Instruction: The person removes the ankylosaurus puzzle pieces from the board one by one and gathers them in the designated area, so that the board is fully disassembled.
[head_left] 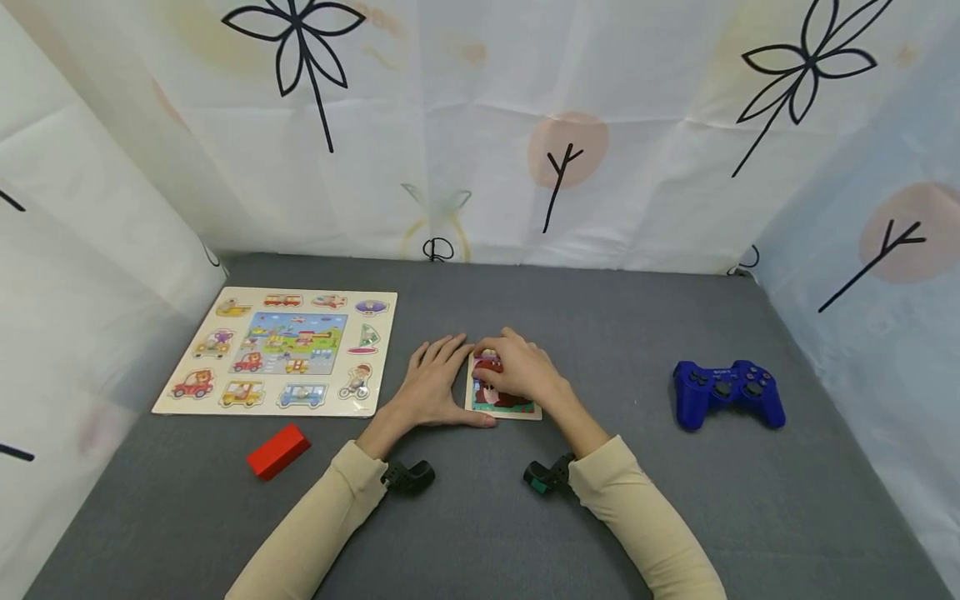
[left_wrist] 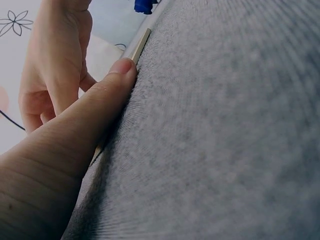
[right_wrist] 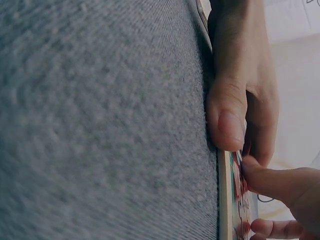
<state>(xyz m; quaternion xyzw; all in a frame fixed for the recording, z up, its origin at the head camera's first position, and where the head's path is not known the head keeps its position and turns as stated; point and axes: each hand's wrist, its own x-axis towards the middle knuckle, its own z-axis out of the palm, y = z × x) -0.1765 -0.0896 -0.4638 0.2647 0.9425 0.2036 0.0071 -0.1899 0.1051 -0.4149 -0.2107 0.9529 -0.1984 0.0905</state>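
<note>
A small jigsaw puzzle [head_left: 517, 408] with a red-brown figure on a green ground and a pale wooden border lies flat at the middle of the table. My left hand [head_left: 433, 386] spans its left side, fingers extended, the thumb along the near edge. Over the puzzle's upper part, my right hand [head_left: 522, 367] bends its thumb and fingers down onto a puzzle piece [right_wrist: 239, 175], whose outline is partly hidden. In the right wrist view, the right fingertips meet the picture surface close to the left thumb [right_wrist: 230, 122].
A large picture board [head_left: 382, 367] with vehicle shapes lies at the left, and a red block [head_left: 278, 452] sits in front of it. A blue game controller [head_left: 723, 392] rests at the right. White patterned cloth [head_left: 480, 208] walls the table's back and sides.
</note>
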